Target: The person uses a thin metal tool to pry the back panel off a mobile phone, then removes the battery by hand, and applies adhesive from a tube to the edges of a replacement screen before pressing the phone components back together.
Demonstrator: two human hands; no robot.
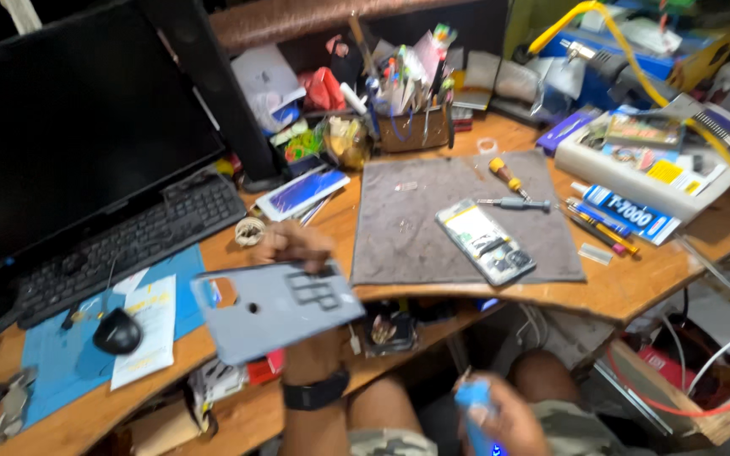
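Head view, items as seen: my left hand [293, 245] grips a grey phone back cover [276, 308] by its top edge, holding it up over the counter [635, 287] edge, inner face toward me. My right hand [496, 418], low near my knee and well apart from the cover, is closed around a blue tool [473, 401]. Opened phone [485, 241] lies on the grey mat [399, 228], screwdrivers [513, 203] beside it. Keyboard [128, 245] and mouse [117, 331] sit left.
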